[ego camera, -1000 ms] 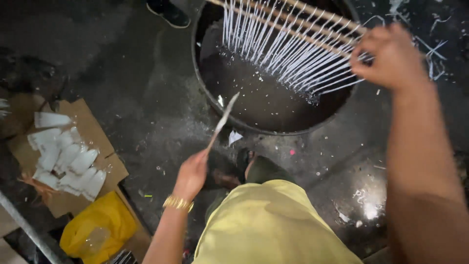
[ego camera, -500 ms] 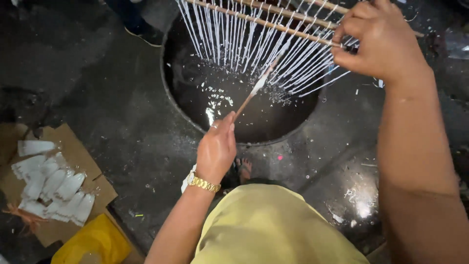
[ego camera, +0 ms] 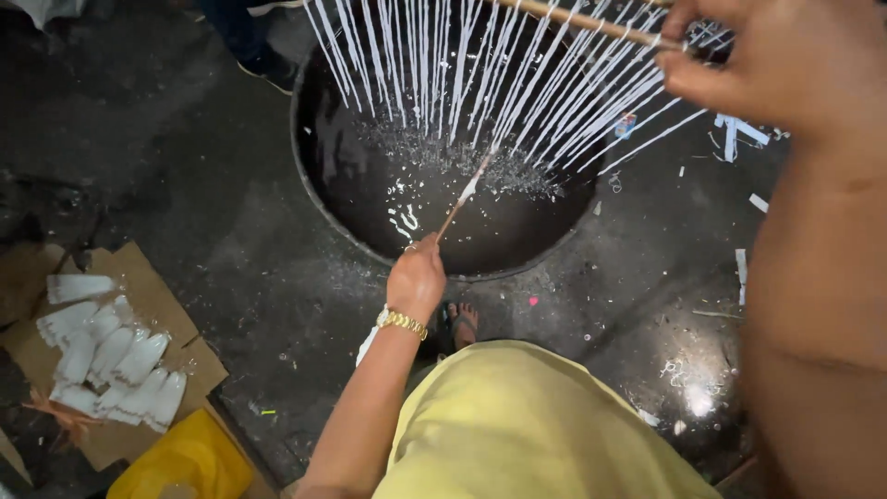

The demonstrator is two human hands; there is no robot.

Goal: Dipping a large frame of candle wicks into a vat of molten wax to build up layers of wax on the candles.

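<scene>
1. Wooden rod [ego camera: 591, 23], far right, carries thin white waxy strands [ego camera: 480, 74].
2. Round dark metal vat [ego camera: 314, 176] holds glossy black liquid.
3. Floor [ego camera: 185, 166]: rough, wet, dark.
4. Matt brown cardboard [ego camera: 157, 305], near left.
5. Shiny gold metal bracelet [ego camera: 401, 321].

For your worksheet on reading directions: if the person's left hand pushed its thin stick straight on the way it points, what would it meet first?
Probably the hanging white strands: the left hand aims the stick up-right at their lower ends, though depth is unclear.
</scene>
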